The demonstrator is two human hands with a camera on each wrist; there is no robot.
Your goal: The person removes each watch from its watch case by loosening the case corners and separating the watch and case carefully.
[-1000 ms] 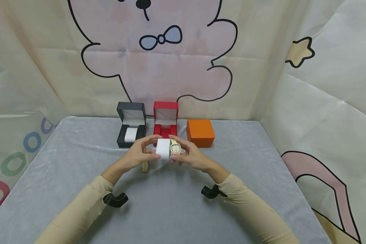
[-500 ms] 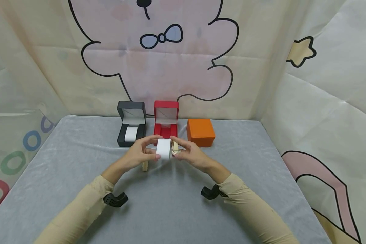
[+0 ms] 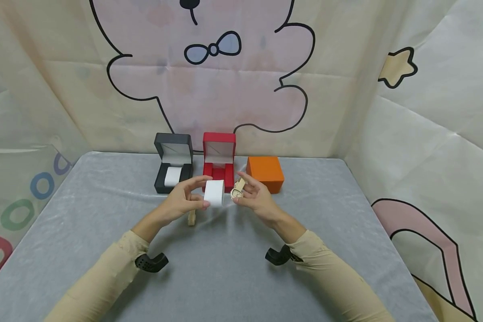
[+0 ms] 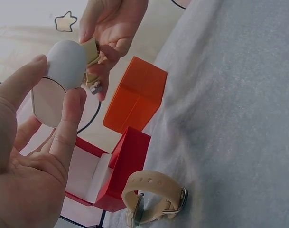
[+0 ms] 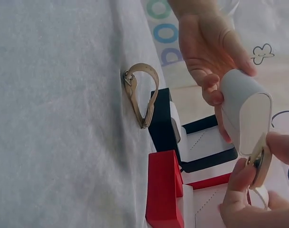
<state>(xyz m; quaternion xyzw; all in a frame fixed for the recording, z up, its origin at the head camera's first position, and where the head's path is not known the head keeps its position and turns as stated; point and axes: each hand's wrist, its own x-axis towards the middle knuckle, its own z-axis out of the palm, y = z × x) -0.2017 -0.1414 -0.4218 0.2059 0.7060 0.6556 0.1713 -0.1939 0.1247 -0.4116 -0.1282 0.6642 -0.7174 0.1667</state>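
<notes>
My left hand (image 3: 180, 197) holds a white watch cushion (image 3: 214, 193) between thumb and fingers, above the table. Just to its right, my right hand (image 3: 262, 205) pinches a gold-toned watch (image 3: 237, 191) with a squarish face, tilted and apart from the cushion in the head view. The right wrist view shows this watch (image 5: 262, 166) edge-on between thumb and fingers, near the cushion's end. A second watch with a beige strap (image 4: 156, 180) lies on the table under my left hand, mostly hidden in the head view.
Behind my hands stand an open dark grey watch box (image 3: 173, 140) with a white cushion inside, an open red watch box (image 3: 219, 137), and a closed orange box (image 3: 264, 169). A grey cloth covers the table (image 3: 225, 277). Printed curtains hang behind and at the sides.
My right hand has drawn the gold-toned watch rightward from beside the cushion and turned it, so a gap now shows between them. My left hand, still gripping the cushion, has shifted slightly up and left.
</notes>
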